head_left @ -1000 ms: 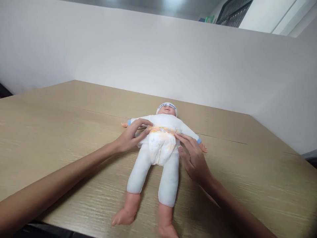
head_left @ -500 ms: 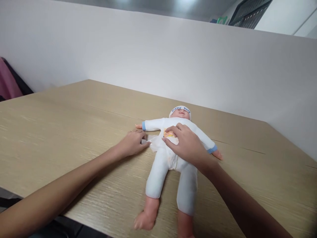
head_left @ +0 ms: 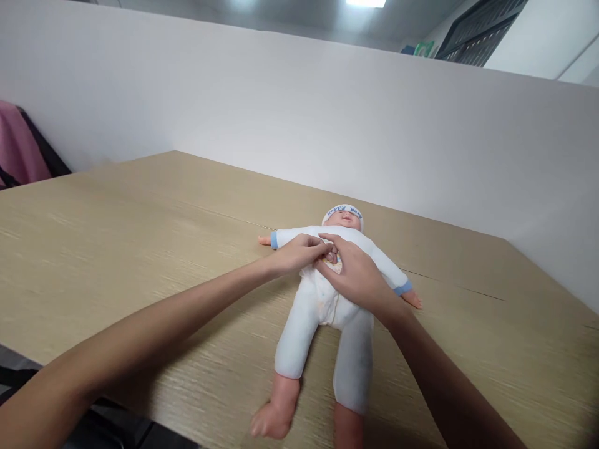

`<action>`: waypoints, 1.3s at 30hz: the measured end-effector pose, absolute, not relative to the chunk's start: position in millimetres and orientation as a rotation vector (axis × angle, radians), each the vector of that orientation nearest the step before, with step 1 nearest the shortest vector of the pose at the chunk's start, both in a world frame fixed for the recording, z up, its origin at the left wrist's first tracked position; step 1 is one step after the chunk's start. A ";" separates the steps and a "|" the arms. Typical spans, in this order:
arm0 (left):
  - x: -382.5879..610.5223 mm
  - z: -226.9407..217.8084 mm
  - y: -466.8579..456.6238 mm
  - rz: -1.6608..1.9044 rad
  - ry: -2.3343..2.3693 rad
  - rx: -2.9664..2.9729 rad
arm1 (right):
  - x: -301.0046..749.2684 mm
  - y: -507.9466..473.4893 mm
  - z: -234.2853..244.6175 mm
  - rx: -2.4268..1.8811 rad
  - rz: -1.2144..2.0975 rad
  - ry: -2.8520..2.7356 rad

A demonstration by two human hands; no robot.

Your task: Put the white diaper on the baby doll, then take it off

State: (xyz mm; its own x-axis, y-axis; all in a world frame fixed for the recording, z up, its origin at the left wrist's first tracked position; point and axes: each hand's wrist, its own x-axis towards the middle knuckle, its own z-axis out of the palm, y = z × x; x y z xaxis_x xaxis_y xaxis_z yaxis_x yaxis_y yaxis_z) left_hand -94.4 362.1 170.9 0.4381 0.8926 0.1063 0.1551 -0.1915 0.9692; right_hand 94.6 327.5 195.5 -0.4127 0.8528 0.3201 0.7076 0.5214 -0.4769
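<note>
A baby doll (head_left: pixel 292 349) in a white suit with blue cuffs and a lettered white headband lies face up on the table. Around its hips is a white diaper (head_left: pixel 327 305), with a coloured print partly showing at the waist. My left hand (head_left: pixel 306 249) is at the doll's belly, fingers pinched together on the diaper's side flap; the fingertips are partly covered. Against it, my right hand (head_left: pixel 355 271) rests on the diaper's front, thumb and index finger apart.
The wood-toned table (head_left: pixel 140 212) has a thin seam across it. A white partition (head_left: pixel 290 112) stands behind its far edge. Pink cloth (head_left: pixel 21 146) shows at the far left.
My left hand has moved right, from beside the doll's hip onto its belly, bringing over the diaper flap that was stretched out sideways. My right hand stays on the diaper's front.
</note>
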 end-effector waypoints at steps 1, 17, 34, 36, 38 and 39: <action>-89.7 168.1 363.7 0.899 0.897 1.639 | 95.9 329.0 195.9 -1.292 0.405 -2.210; -100.2 120.0 373.2 1.090 0.972 1.740 | 98.5 340.0 179.7 -1.300 0.301 -2.040; -124.0 141.9 248.0 0.591 0.969 2.548 | 157.8 209.3 144.4 -1.308 0.508 -2.285; -118.6 137.1 254.6 0.637 1.087 2.473 | 158.9 221.0 142.6 -1.405 0.413 -2.247; -111.5 134.3 260.6 0.686 1.201 2.391 | 155.8 225.5 141.5 -1.449 0.301 -2.233; -107.9 133.4 262.9 0.703 1.244 2.357 | 153.2 225.3 140.4 -1.456 0.255 -2.230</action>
